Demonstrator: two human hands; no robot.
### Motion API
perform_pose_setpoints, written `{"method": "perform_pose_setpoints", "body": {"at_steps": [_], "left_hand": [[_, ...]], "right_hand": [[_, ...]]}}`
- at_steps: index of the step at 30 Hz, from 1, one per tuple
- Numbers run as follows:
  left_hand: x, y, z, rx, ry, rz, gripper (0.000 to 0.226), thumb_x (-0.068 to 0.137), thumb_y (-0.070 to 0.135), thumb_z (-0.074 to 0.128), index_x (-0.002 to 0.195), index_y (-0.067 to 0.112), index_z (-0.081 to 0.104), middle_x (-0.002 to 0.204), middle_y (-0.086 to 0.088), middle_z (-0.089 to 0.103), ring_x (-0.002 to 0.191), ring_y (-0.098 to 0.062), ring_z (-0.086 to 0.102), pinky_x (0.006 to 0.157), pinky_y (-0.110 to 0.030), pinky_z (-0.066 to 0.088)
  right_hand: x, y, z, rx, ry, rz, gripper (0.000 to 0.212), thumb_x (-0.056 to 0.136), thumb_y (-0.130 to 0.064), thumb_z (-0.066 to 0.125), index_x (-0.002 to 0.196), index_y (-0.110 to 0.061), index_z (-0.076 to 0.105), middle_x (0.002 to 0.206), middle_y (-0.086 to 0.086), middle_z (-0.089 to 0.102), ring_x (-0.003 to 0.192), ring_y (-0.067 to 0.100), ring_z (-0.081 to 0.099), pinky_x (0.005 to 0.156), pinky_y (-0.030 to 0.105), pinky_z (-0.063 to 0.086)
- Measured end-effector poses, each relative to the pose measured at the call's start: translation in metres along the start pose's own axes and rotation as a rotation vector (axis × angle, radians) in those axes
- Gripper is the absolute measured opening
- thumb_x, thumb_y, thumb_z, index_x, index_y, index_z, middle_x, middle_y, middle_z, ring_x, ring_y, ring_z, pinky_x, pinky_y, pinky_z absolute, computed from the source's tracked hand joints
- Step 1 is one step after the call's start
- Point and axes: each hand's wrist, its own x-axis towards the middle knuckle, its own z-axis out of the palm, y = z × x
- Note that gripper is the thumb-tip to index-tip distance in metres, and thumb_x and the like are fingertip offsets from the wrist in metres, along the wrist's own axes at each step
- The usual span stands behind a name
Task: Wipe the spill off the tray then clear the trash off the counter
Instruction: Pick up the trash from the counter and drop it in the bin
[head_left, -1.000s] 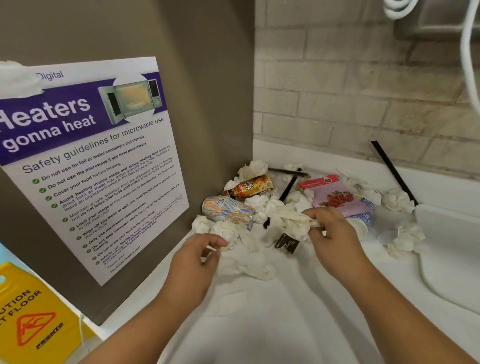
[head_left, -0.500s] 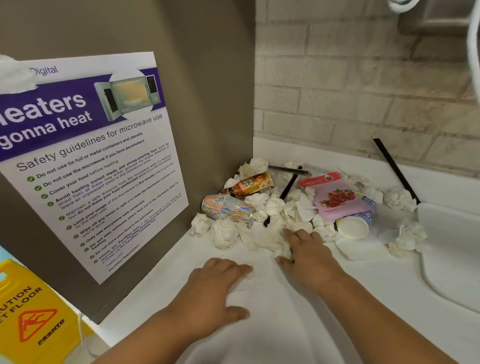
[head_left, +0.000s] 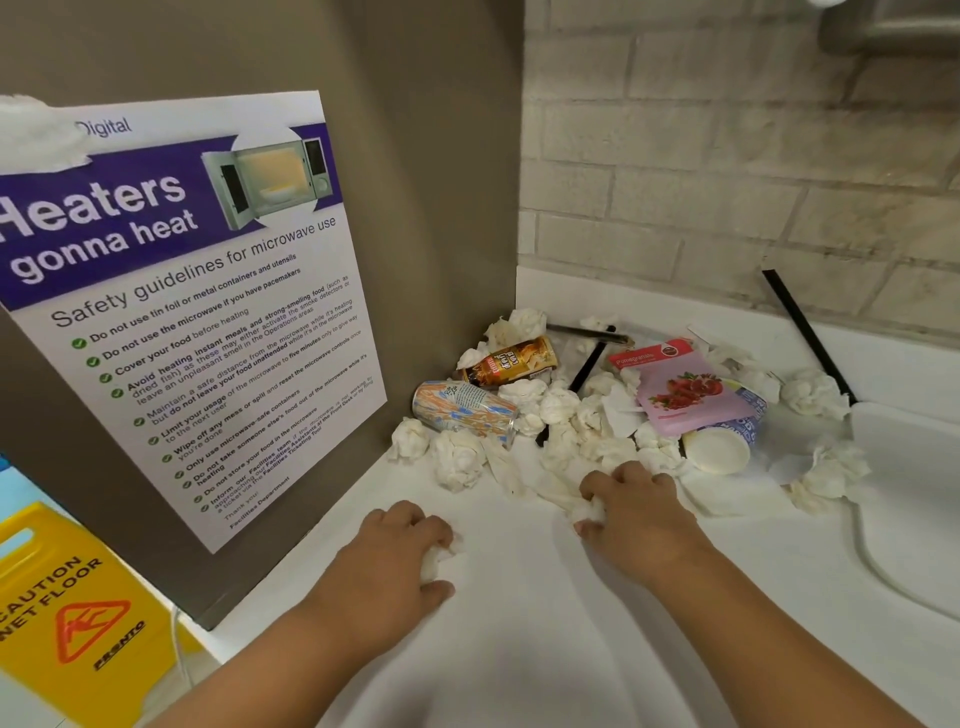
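Left hand (head_left: 395, 556) now curled round tissue (head_left: 439, 561), right hand (head_left: 641, 514) likewise

Even, soft indoor light; faint shadows; wide-angle bending at the edges; detail perhaps slightly soft throughout.

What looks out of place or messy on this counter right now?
Trash is heaped in the back corner of the white counter: crumpled white tissues, a striped orange-and-blue can and a brown-and-gold can on their sides, a pink pomegranate packet, a tipped white cup. A black stick leans on the wall.
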Motion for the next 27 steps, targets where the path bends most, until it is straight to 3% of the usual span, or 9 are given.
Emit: {"method": "perform_pose_setpoints", "body": {"at_steps": [4,9,15,18,21,27], "left_hand": [[0.001,0.005,-0.003,0.024,-0.016,0.025,0.033,0.085,0.040,0.058,0.117,0.037,0.051,0.111,0.014,0.045,0.101,-0.013,0.046,0.079,-0.021,0.040],[-0.001,0.008,-0.006,0.077,-0.022,0.037,0.027,0.087,0.035,0.053,0.113,0.034,0.048,0.102,0.015,0.045,0.089,-0.010,0.043,0.073,-0.022,0.037],[-0.011,0.008,-0.011,0.055,-0.015,0.038,0.023,0.088,0.029,0.051,0.108,0.035,0.043,0.096,0.022,0.048,0.085,-0.005,0.043,0.064,-0.017,0.032],[-0.017,0.006,-0.018,-0.047,0.032,-0.014,0.035,0.089,0.025,0.051,0.118,0.042,0.041,0.100,0.026,0.049,0.092,-0.002,0.048,0.071,-0.014,0.037],[-0.022,0.003,-0.024,-0.067,0.066,-0.056,0.030,0.090,0.026,0.053,0.117,0.039,0.052,0.110,0.022,0.055,0.101,-0.003,0.053,0.083,-0.017,0.041],[-0.031,-0.005,-0.025,-0.038,0.160,-0.055,0.016,0.090,0.028,0.056,0.103,0.034,0.062,0.099,0.019,0.057,0.095,-0.003,0.049,0.078,-0.014,0.036]], "right_hand": [[-0.001,-0.001,-0.002,-0.023,-0.043,-0.045,0.035,0.093,-0.036,0.049,0.127,-0.027,0.046,0.124,0.001,0.041,0.115,0.025,0.038,0.089,0.033,0.046],[-0.005,-0.001,-0.002,0.025,-0.022,-0.091,0.032,0.090,-0.025,0.054,0.122,-0.026,0.047,0.115,-0.002,0.046,0.106,0.021,0.042,0.076,0.027,0.042],[-0.007,0.006,-0.001,0.040,-0.078,-0.085,0.029,0.089,-0.024,0.056,0.118,-0.021,0.057,0.114,0.001,0.043,0.101,0.019,0.052,0.080,0.028,0.047],[-0.006,0.012,-0.002,0.050,-0.101,-0.069,0.031,0.086,-0.018,0.058,0.116,-0.022,0.059,0.116,0.003,0.040,0.102,0.020,0.051,0.087,0.030,0.047],[-0.009,0.016,-0.002,0.025,-0.048,-0.066,0.027,0.087,-0.019,0.055,0.113,-0.025,0.059,0.112,0.002,0.043,0.102,0.021,0.050,0.084,0.031,0.047],[-0.016,0.015,0.004,0.034,0.005,-0.075,0.018,0.088,-0.024,0.052,0.105,-0.028,0.058,0.094,-0.003,0.042,0.094,0.022,0.051,0.073,0.029,0.045]]}}
